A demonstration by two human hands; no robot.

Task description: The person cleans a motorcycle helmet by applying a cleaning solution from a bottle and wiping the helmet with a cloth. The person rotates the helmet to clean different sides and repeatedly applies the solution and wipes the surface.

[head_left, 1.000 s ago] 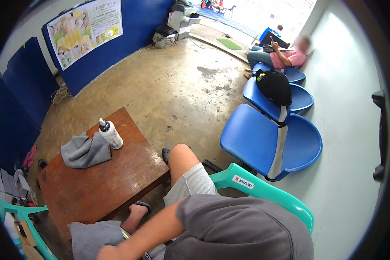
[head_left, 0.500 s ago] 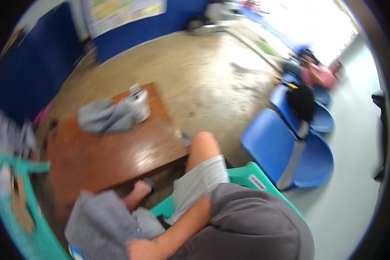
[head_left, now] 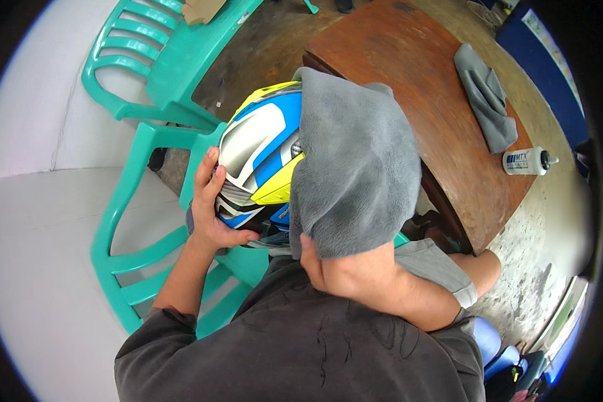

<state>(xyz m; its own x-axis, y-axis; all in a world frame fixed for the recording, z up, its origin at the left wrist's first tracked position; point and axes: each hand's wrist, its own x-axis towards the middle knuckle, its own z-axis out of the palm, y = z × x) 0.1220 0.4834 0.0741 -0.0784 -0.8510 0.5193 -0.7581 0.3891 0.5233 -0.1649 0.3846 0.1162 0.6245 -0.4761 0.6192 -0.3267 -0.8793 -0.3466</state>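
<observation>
A blue, white and yellow helmet (head_left: 264,144) is held in front of the body, between a green plastic chair (head_left: 107,234) and a wooden table (head_left: 395,50). Its side is grasped by the left hand (head_left: 214,218), with the fingers spread along the shell and the thumb near the lower edge. The other side is covered by a grey cloth (head_left: 358,161), at whose lower border the right hand (head_left: 345,271) is placed, thumb against the fabric; its fingers are hidden, so how firmly they are closed cannot be told. As for progress, the helmet is only partly covered, its left part being bare. A second grey cloth (head_left: 482,100) and a white bottle (head_left: 524,161) lie unheld on the table.
</observation>
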